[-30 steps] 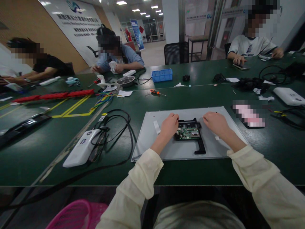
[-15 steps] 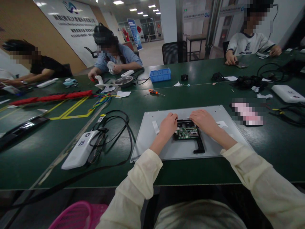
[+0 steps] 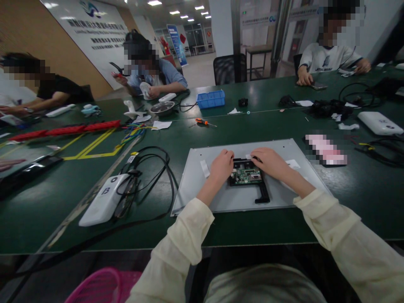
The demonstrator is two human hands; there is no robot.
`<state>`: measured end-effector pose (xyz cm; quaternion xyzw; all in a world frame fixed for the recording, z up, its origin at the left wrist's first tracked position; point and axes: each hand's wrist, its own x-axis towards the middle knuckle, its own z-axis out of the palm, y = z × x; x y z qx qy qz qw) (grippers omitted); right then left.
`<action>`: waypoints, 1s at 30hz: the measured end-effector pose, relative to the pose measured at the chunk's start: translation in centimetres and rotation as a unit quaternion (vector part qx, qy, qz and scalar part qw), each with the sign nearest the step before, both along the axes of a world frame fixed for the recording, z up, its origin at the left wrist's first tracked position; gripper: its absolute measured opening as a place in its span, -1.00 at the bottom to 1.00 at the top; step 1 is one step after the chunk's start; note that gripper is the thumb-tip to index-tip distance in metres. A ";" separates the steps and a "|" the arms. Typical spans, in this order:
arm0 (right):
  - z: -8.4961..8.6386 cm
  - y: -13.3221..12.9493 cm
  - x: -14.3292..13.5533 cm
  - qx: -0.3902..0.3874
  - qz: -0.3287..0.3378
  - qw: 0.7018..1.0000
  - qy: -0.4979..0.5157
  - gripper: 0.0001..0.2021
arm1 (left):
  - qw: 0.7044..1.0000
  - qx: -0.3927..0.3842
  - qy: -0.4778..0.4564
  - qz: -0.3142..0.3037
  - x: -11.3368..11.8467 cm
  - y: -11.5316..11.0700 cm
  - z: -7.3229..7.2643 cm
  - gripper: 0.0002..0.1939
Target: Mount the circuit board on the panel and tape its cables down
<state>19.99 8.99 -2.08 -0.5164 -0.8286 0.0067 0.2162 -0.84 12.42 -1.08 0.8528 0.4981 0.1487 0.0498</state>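
A green circuit board sits in a black plastic frame with an L-shaped arm reaching toward me. Both rest on a flat grey-white panel. My left hand is closed at the frame's upper left corner, fingers curled on its edge. At the upper right corner, my right hand pinches the edge, its fingertips pointing inward. What lies right under the fingertips is partly hidden. A white strip lies on the panel left of my left hand.
Left of the panel lie a white power bank and black cables. Beyond it are an orange screwdriver and a blue basket. A phone lies to the right. Several people sit around the green table.
My right hand's fingers have shifted slightly at the frame's corner; my left hand stays put. Across the table, a person in blue has raised one hand with something red. Another hand appears at the left edge.
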 end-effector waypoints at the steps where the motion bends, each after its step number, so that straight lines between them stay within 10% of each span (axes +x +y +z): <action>1: 0.1 -0.1 0.5 -0.001 -0.008 1.000 0.014 -0.72 | 1.000 0.002 -0.001 -0.002 0.0 0.0 0.0 -0.81; 15: 0.5 -1.5 7.8 -0.152 -0.150 0.977 -0.003 -0.71 | 0.996 0.083 -0.022 -0.007 0.2 -0.8 0.5 -0.78; 24: 1.1 -1.5 6.8 -0.251 -0.100 0.962 0.043 -0.89 | 0.954 0.073 0.026 -0.289 1.7 -4.1 1.8 -0.72; 30: 1.4 -1.7 6.3 -0.266 -0.090 0.955 0.095 -0.85 | 0.940 0.055 0.064 -0.330 2.1 -4.5 1.5 -0.68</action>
